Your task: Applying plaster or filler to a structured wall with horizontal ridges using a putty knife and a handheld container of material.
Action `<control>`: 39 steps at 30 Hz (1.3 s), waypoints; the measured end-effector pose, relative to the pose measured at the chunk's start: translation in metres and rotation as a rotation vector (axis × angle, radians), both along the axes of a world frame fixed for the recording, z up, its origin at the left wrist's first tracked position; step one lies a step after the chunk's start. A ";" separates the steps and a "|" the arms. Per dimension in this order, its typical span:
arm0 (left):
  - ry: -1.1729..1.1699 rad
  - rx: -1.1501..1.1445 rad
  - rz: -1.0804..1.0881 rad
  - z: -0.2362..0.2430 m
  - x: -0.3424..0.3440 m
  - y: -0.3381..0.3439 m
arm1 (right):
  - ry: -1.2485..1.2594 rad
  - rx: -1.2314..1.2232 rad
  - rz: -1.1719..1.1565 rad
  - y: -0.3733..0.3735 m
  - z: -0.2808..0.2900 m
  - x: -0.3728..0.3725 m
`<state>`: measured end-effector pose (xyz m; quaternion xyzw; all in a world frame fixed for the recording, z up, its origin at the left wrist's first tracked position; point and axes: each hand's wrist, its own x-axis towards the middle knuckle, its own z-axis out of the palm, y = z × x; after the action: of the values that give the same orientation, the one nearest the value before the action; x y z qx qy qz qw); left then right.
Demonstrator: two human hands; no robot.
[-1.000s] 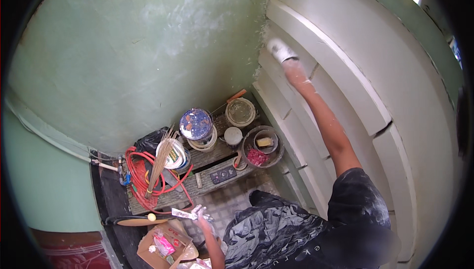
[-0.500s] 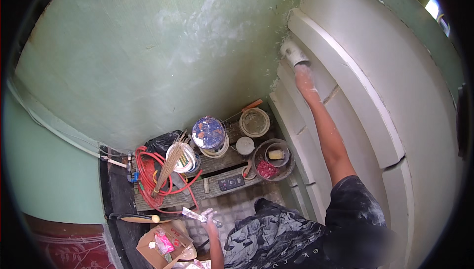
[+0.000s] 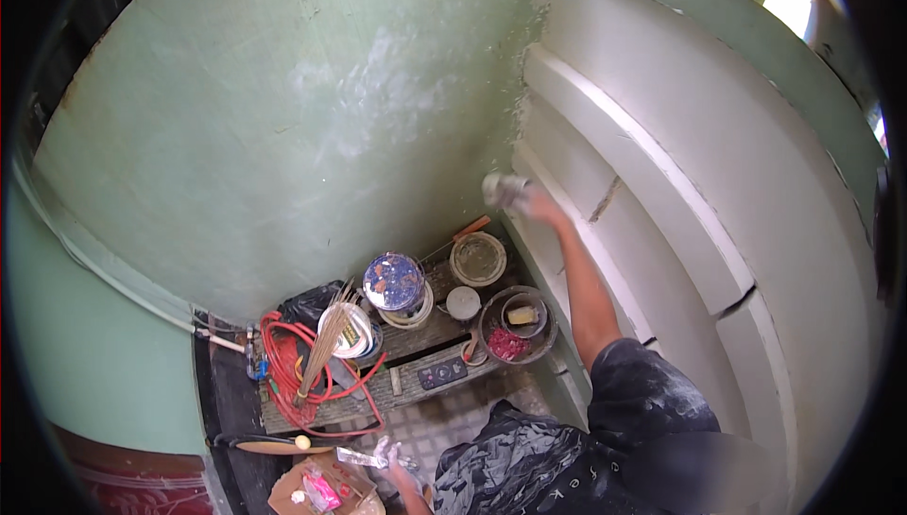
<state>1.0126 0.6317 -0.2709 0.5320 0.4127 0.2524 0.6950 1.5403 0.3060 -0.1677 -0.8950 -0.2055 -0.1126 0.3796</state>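
My right hand (image 3: pixel 531 199) is reaching to the corner where the green wall meets the pale stepped wall. Its fingers are closed on a whitish curled piece (image 3: pixel 501 191), blurred by motion, so its kind is unclear. My left hand (image 3: pixel 386 454), dusted white, is low in the view. It grips a putty knife (image 3: pixel 358 459) with a flat pale blade pointing left, above an open cardboard box (image 3: pixel 288 493).
A wooden bench (image 3: pixel 326 412) carries a blue-lidded bucket (image 3: pixel 394 281), a bucket of grey contents (image 3: pixel 478 259), a dark basin (image 3: pixel 484 318), a red hose (image 3: pixel 283 392) and a twig brush (image 3: pixel 326 345). Pale ledges (image 3: pixel 628 165) jut along the right wall.
My right hand has moved down and left along the corner with the whitish piece. My left hand, still on the putty knife, has shifted slightly down and left. The view has tilted up.
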 end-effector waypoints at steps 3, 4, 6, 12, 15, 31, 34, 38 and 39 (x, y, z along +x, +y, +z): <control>-0.028 0.089 -0.022 0.019 0.004 -0.004 | 0.114 -0.105 -0.256 0.035 -0.045 -0.125; 0.004 0.002 -0.164 0.025 0.009 -0.005 | 0.250 -0.110 -0.152 0.043 -0.060 -0.162; 0.027 -0.083 -0.414 0.032 0.024 -0.012 | 0.359 0.053 -0.038 0.051 -0.090 -0.246; -0.294 0.473 -0.986 0.025 0.074 -0.069 | 0.838 0.700 0.084 0.026 -0.114 -0.423; -0.340 0.269 -1.100 0.015 0.077 -0.113 | 0.828 0.790 -0.019 -0.002 -0.121 -0.491; -0.120 -0.565 -1.560 0.006 -0.114 -0.269 | 0.378 0.912 -1.090 -0.075 -0.184 -0.741; -0.110 -0.368 -1.413 -0.001 -0.155 -0.289 | 0.450 0.957 -1.002 -0.100 -0.191 -0.772; 0.004 -0.366 -1.406 0.001 -0.222 -0.311 | 0.366 0.964 -0.939 -0.133 -0.191 -0.833; 0.087 -0.331 -1.335 0.000 -0.239 -0.319 | 0.304 0.981 -0.917 -0.140 -0.192 -0.847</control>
<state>0.7740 0.3131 -0.2706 0.5688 0.0574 -0.3178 0.7564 0.6937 0.1662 -0.3592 -0.6220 0.3241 -0.2151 0.6796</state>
